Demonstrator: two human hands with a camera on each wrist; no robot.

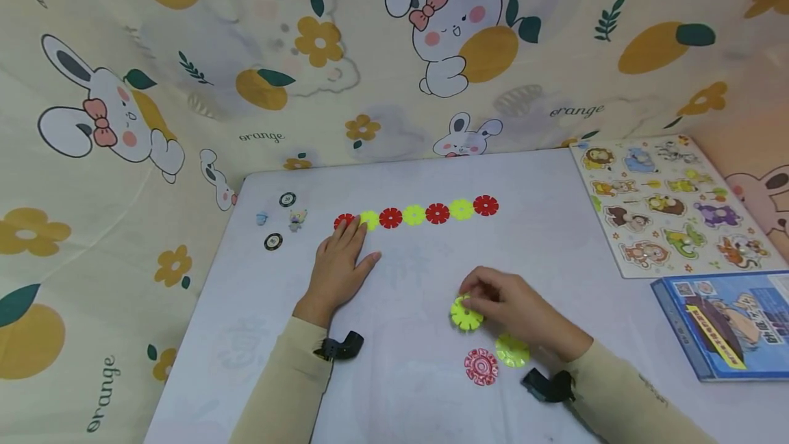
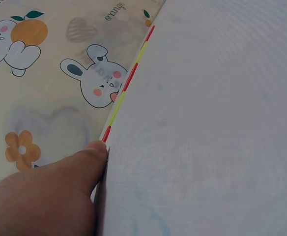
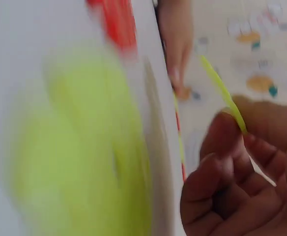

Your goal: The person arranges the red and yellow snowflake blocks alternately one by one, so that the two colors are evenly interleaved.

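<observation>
A row of several notched plastic discs, red and yellow-green by turns, runs across the table; a red disc [image 1: 485,205] forms its right end. My left hand [image 1: 337,273] lies flat with straight fingers, its fingertips on the red disc [image 1: 342,221] and by the yellow-green disc [image 1: 369,220] at the left end. In my right hand [image 1: 514,307] a yellow-green disc [image 1: 465,314] is pinched between thumb and fingers; the right wrist view shows this pinched disc [image 3: 224,93] edge-on. Below that hand lie another yellow-green disc [image 1: 512,351] and a red disc [image 1: 481,367].
Two black round chips [image 1: 287,199] and small figures [image 1: 297,220] lie at the table's left. An animal puzzle board [image 1: 607,238] and a blue box [image 1: 678,334] occupy the right side. Behind the table hangs a printed cloth [image 1: 382,101].
</observation>
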